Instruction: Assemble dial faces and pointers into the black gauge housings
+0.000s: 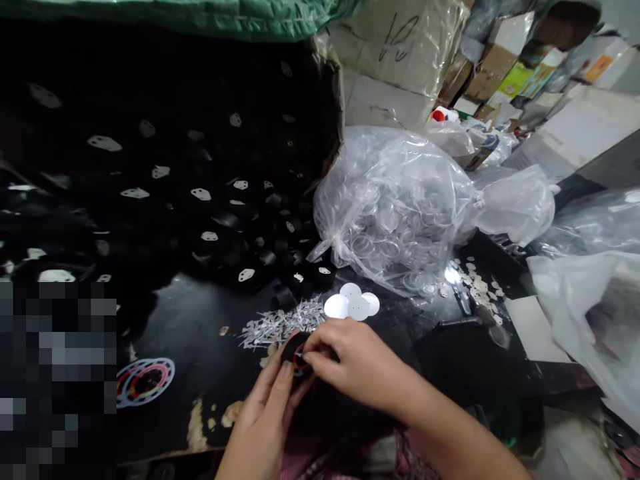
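My left hand (267, 403) is wrapped round a small round black case (290, 348) with a dial showing red and white markings inside. Over that dial, the thumb and fingers of my right hand (345, 357) are pinched together; what they hold, if anything, is too small to make out. Just beyond the case lies a loose pile of thin silvery-white pointed pieces (285, 323). Several white round discs (358, 308) overlap beside the pile. To the left, printed round dials (155, 381) with dark rims lie stacked on the black table (190, 333).
A large box on its side (327, 100) spills black parts with white tags (201, 194). Beside it sits a knotted transparent bag of clear rings (395, 207). Small pale pieces (477, 283) and a white card (535, 330) lie right. More plastic bags (590, 300) crowd the right edge.
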### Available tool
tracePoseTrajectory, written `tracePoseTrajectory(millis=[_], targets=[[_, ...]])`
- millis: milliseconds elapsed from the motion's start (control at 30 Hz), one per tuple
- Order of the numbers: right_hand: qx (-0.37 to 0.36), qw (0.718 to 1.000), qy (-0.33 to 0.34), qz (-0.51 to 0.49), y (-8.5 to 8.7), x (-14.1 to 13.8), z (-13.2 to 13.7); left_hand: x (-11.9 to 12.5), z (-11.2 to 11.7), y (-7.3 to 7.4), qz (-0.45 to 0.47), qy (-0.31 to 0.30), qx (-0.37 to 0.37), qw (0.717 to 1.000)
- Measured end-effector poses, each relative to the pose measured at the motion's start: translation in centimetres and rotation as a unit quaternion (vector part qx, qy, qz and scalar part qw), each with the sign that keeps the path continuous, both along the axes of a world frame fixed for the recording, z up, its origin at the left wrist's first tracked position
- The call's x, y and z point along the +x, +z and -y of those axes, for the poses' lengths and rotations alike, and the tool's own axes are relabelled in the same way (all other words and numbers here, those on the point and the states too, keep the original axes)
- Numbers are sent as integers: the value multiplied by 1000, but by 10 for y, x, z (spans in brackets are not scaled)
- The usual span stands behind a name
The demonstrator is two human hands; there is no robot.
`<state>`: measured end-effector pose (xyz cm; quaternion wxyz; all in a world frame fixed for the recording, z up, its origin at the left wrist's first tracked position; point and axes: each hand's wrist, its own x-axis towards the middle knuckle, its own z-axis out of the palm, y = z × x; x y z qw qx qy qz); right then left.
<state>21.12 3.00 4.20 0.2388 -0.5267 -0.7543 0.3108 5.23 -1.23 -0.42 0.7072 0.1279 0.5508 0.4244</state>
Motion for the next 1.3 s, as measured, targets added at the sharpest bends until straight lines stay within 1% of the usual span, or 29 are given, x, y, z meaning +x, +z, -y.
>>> tracePoseTrajectory(millis=[33,67,100,133,167,233,267,333,400,433,467,500,567,600,633,667,700,767,833,867,967,1033,1100,1167,1300], targets=[[15,999,-24,-31,0,15,-9,-2,0,0,16,-4,8,1000],[53,993,-94,-52,-1,31,-21,-3,-1,0,37,-7,19,999],[114,969,-214,-41,-3,48,-34,-2,-1,0,56,-8,30,998],[152,939,-309,-2,-5,65,-47,-2,-2,2,69,-11,38,997],[149,923,-353,39,-8,80,-60,0,-2,3,76,-14,42,996],[140,919,-364,56,-14,104,-78,4,-3,7,83,-15,42,996],[134,922,-359,56,-16,112,-82,6,-3,8,85,-15,40,995],[144,919,-364,46,-17,118,-80,8,-3,9,92,-13,38,995],[158,909,-384,32,-15,111,-66,10,-4,10,111,-16,35,993],[159,910,-382,22,-13,102,-56,12,-5,11,126,-23,28,991],[155,920,-360,11,-12,91,-46,13,-6,11,145,-28,17,989],[148,935,-321,2,-11,77,-35,15,-8,12,166,-30,1,986],[142,971,-191,-6,-12,48,-15,17,-12,14,204,-19,-32,978],[147,981,-129,1,-14,34,-6,18,-14,14,219,-7,-43,975],[159,984,-77,11,-16,23,3,18,-16,14,232,4,-44,972],[176,983,-39,23,-19,14,10,18,-17,14,237,14,-36,971],[195,980,-10,33,-21,8,16,18,-18,13,237,18,-23,971],[231,972,24,44,-22,4,23,16,-18,10,225,22,7,974],[239,970,33,23,-20,4,26,15,-16,6,198,18,37,979],[225,974,19,-6,-18,5,25,15,-14,4,176,11,55,983],[132,984,-68,-101,-11,4,17,17,-9,-1,103,-30,116,987],[58,987,-106,-106,-9,1,11,18,-5,-3,64,-62,149,985],[14,992,-105,-75,-9,-4,6,17,-2,-4,26,-94,182,978],[4,992,-107,-65,-11,-8,5,16,-1,-2,-16,-126,216,968],[3,985,-141,-97,-11,-12,9,14,2,4,-83,-169,259,947]])
